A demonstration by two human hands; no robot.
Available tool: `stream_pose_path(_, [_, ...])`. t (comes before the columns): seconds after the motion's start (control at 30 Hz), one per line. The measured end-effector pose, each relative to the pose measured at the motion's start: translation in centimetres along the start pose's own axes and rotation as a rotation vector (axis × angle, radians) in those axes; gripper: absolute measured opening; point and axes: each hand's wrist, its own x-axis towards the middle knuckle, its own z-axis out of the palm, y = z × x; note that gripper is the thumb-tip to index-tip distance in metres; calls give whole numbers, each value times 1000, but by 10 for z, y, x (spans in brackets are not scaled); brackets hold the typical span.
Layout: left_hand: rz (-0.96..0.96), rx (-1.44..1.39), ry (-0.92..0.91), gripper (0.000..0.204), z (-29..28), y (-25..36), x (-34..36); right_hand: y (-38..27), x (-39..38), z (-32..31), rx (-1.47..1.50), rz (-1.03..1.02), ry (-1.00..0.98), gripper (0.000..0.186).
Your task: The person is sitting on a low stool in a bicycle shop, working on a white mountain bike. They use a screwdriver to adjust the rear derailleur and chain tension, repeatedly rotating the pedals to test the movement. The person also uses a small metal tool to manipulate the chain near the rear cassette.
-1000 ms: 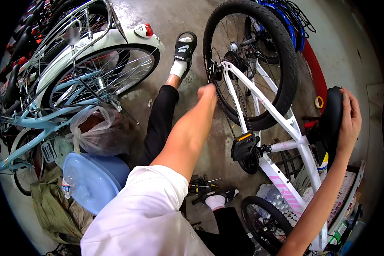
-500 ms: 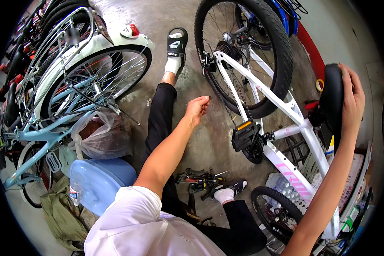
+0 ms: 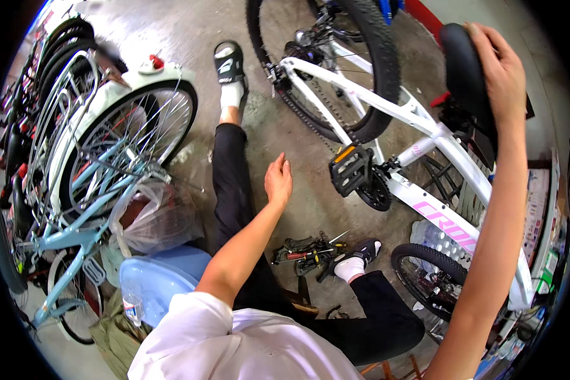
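Note:
My right hand (image 3: 505, 82) grips the edge of a black bicycle saddle (image 3: 465, 76), fingers over its outer side. The saddle belongs to a white bicycle frame (image 3: 386, 111) with pink lettering. Its rear wheel (image 3: 386, 69) has a knobby tyre. A chain runs to the crank, where a black pedal (image 3: 350, 170) with an orange reflector faces me. My left hand (image 3: 278, 180) hangs in the air left of the pedal, apart from the bicycle. Its fingers are loosely extended and nothing shows in them.
Several hand tools (image 3: 310, 252) lie on the floor by my foot. At left stand a light blue bicycle (image 3: 66, 229) with a white mudguard (image 3: 101, 111), a bagged bundle (image 3: 155, 215) and a blue tub (image 3: 152, 282) with a plastic bottle (image 3: 132, 305). More bicycles crowd the far left.
My left hand has drawn back from near the chain toward me, its curled fingers loosening. My right hand stays on the saddle. The view has shifted, so the white bicycle sits higher in it.

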Motion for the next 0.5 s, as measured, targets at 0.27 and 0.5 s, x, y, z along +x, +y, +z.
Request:
stream_pose_path(0.27, [1133,73,-53,74,-78,242,-68,-47,-8,1,-3,-47,217,20])
stream_pose_path(0.5, [1298,518,-132,90,-4,266,-35,-55,-105,-2,22,-269,357,20])
